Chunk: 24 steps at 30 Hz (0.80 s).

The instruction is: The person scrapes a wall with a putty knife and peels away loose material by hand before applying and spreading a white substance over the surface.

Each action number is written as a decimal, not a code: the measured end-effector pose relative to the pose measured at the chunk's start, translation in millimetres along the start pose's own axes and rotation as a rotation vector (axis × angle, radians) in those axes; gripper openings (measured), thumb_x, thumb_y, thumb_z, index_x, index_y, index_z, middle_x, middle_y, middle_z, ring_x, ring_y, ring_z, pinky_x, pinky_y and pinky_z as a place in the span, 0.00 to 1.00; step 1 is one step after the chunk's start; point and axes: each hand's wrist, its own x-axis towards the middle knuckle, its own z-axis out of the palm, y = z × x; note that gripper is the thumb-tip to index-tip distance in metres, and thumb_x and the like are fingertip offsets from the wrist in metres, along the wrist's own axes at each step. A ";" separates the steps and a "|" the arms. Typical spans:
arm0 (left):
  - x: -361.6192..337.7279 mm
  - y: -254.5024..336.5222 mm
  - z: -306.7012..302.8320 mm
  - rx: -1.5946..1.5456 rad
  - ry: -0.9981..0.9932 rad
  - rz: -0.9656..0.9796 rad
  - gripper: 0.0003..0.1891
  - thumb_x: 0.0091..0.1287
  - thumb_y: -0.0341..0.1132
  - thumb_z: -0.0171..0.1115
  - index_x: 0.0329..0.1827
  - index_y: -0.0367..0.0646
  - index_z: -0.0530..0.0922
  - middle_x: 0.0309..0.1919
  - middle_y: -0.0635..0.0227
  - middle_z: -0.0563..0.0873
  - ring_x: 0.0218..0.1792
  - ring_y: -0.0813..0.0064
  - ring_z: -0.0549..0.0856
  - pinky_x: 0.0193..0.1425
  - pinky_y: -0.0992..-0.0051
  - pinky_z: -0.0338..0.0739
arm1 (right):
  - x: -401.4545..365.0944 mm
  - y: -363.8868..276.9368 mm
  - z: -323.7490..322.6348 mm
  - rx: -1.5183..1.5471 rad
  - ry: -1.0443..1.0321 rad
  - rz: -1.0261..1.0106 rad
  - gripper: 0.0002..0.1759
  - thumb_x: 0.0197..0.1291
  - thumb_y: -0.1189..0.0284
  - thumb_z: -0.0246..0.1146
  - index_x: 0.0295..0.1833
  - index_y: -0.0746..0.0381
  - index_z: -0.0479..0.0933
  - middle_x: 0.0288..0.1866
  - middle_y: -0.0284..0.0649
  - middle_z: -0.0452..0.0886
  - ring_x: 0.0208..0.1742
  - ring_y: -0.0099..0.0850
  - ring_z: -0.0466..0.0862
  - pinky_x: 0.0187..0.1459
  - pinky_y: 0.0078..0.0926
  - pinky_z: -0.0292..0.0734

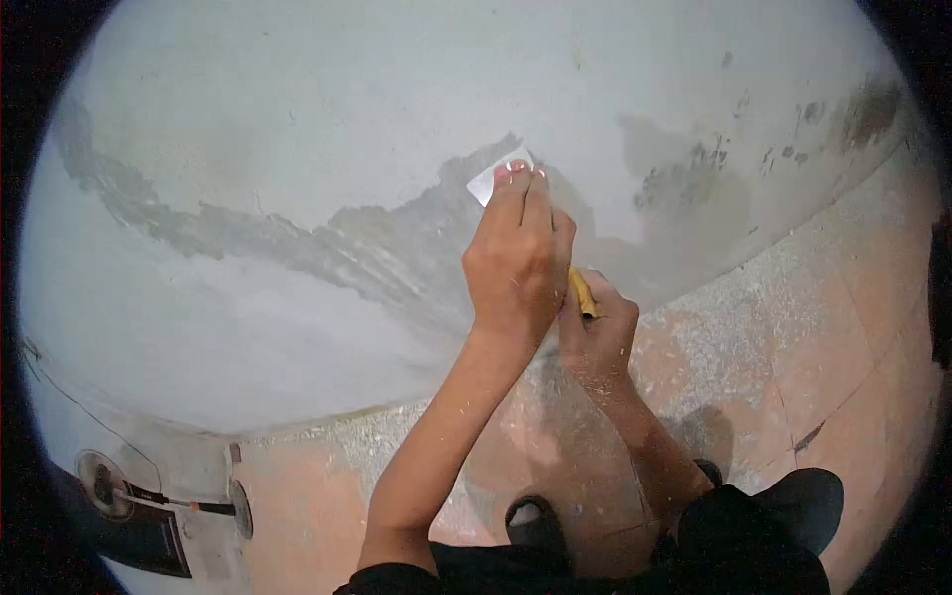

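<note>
Against the pale wall (327, 99), my left hand (518, 243) presses with its fingers together on a small white or metallic flat blade (484, 185). The blade lies at the upper edge of a grey, scraped patch (397, 238). Lower and to the right, my right hand (600, 332) is closed around a yellow handle (582, 295). The part between the handle and the blade is hidden behind my left hand, so whether they join cannot be seen.
The orange floor (297, 506) is strewn with pale debris along the wall's base. A tool with a dark handle (213, 508) and a black box (149, 540) lie at the lower left. My dark shoe (535, 521) shows below.
</note>
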 end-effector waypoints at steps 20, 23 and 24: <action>26.6 5.1 -4.0 -0.050 0.063 -0.047 0.16 0.51 0.27 0.68 0.44 0.36 0.82 0.43 0.52 0.85 0.47 0.57 0.86 0.48 0.69 0.82 | 16.6 -19.8 -16.8 -0.123 -0.045 0.027 0.09 0.61 0.73 0.59 0.41 0.69 0.78 0.26 0.53 0.80 0.28 0.38 0.85 0.29 0.32 0.75; 5.2 7.5 8.7 -0.040 0.054 0.009 0.15 0.50 0.25 0.68 0.43 0.36 0.81 0.41 0.54 0.86 0.42 0.58 0.86 0.43 0.69 0.82 | 16.9 -17.2 -16.4 -0.077 -0.008 0.014 0.10 0.60 0.72 0.60 0.41 0.69 0.78 0.25 0.54 0.79 0.26 0.46 0.83 0.27 0.33 0.74; 9.1 5.3 9.0 -0.087 0.104 0.029 0.15 0.50 0.26 0.68 0.43 0.36 0.81 0.40 0.55 0.86 0.41 0.58 0.86 0.42 0.69 0.82 | 20.7 -15.6 -13.6 -0.124 -0.001 -0.036 0.10 0.62 0.72 0.59 0.40 0.70 0.77 0.24 0.49 0.77 0.26 0.34 0.78 0.28 0.29 0.72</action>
